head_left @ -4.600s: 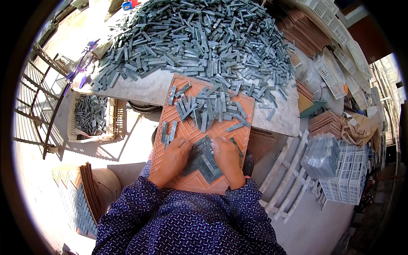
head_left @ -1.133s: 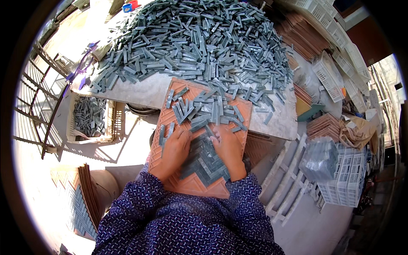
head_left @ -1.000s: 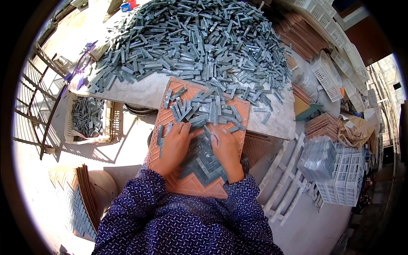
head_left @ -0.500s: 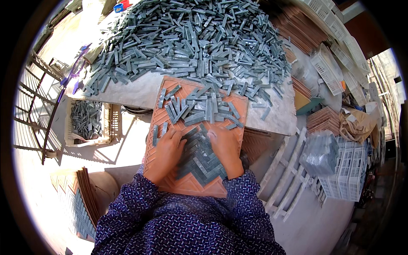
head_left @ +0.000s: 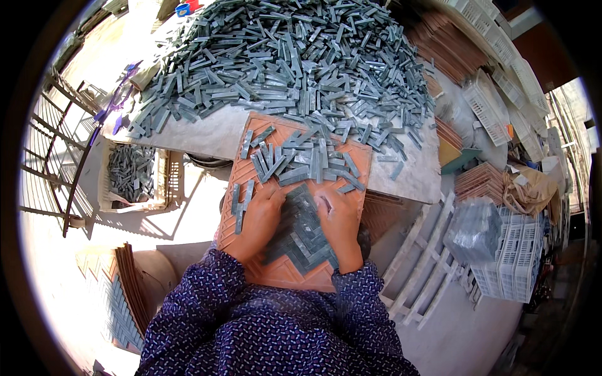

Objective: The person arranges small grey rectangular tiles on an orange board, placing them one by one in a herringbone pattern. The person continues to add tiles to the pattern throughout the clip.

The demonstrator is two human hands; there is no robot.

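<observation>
Tray (head_left: 285,276): orange, zigzag grooves across its face; far end over the near edge of the table (head_left: 207,128), near end at the person's waist. Underside hidden from me.

Laid tiles (head_left: 300,230): dark grey-green, fitted close in a herringbone across the tray's middle and near part, with a stepped near edge. Bare orange grooves show to the left and below.

Left hand (head_left: 261,215): back uppermost, at the upper left margin of the laid tiles, fingers bent toward the tray. Grip: curled; cannot tell whether a tile is in it.

Right hand (head_left: 337,219): over the right margin of the laid tiles, level with the left, thumb side inward, fingers curled under. Grip: loosely bent; contents hidden, cannot tell. Gap between the two hands, herringbone visible in it.

Loose tiles (head_left: 316,161): jumbled on the tray's far half, some overlapping, just beyond both hands. Three side tiles (head_left: 236,198) lie apart from these, just beside the left hand.

Pile (head_left: 295,66): same kind of tile, heaped over most of the table.

Surroundings: crate (head_left: 163,177) of similar pieces on the floor, left; stack (head_left: 133,285) of trays, lower left; slatted frame (head_left: 419,260), wrapped bundle (head_left: 471,229) and white crates (head_left: 511,257), right.
</observation>
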